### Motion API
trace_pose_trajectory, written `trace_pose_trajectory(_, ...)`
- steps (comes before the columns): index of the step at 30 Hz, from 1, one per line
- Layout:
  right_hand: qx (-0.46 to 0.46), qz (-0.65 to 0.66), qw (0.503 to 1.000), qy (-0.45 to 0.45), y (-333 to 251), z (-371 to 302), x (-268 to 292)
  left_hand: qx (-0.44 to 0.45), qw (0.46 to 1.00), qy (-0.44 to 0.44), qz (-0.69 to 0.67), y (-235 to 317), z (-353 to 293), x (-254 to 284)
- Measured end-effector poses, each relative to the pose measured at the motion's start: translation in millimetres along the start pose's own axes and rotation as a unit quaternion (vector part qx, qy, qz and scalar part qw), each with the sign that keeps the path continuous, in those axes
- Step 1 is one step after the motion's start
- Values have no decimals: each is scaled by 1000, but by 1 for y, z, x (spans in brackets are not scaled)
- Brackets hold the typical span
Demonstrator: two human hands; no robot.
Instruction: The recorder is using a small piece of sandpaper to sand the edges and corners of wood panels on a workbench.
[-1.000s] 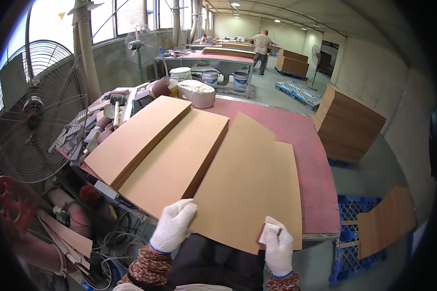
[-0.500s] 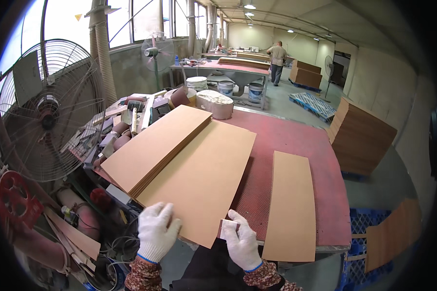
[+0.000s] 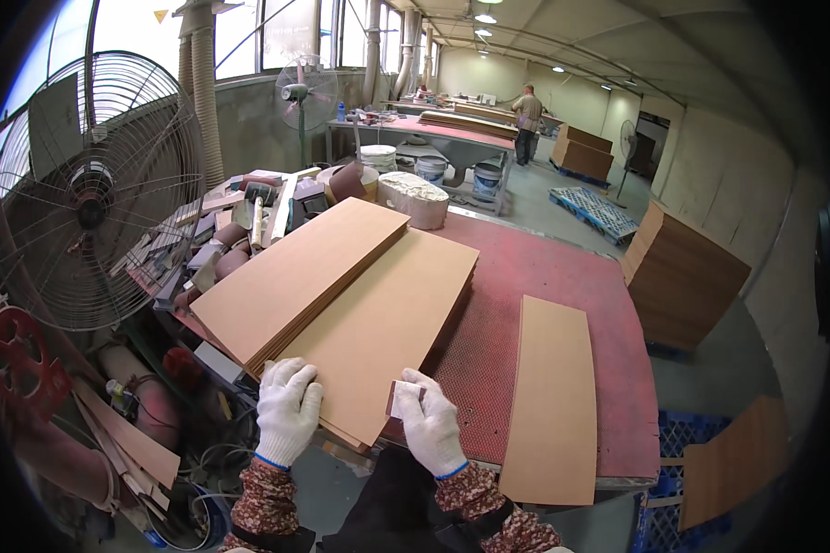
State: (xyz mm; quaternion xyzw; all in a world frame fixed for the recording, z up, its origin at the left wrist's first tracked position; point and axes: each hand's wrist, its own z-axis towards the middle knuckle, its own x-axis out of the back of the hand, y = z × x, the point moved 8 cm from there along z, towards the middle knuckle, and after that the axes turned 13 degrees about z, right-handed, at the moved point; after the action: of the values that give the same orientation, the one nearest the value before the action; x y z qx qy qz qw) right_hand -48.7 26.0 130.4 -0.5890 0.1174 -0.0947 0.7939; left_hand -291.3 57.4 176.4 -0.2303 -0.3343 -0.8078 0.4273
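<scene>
A tan rectangular board tops a low stack on the worktable, its near end jutting past the table edge. My left hand, in a white knit glove, rests at the board's near left corner with its fingers laid on the edge. Beside the near right edge, my gloved right hand is closed on a small sanding block, white on its face and reddish brown along one side. A taller stack of similar boards lies to the left. Apart on the right is another narrow board.
The red worktable carries a heap of scraps and rolls at far left. A large fan stands left. Board stacks and blue pallets are on the right. Another person stands far back.
The top board has shifted leftward, and the stack's edge now shows beneath its right side. Both hands have moved slightly away from me; the right still holds the sanding block.
</scene>
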Motion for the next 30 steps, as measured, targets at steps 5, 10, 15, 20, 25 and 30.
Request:
trace_pose_trajectory(5,-24,72,997,-12,12,4,-1,-12,1000,9,24,-1,-1,1)
trace_pose_trajectory(10,-41,-1,999,-18,5,-15,27,12,1000,3,11,16,-8,12)
trace_pose_trajectory(15,-127,-10,992,-6,-5,-60,82,-96,972,-81,-201,124,-14,11)
trace_pose_trajectory(20,-79,-216,971,61,-5,-96,172,-90,922,-218,-307,183,-32,-80)
trace_pose_trajectory(25,-148,-302,924,182,2,-151,264,-13,887,-288,-360,206,-51,-195)
trace_pose_trajectory(30,-163,-486,842,170,-2,-182,310,-24,888,-309,-340,250,-66,-257)
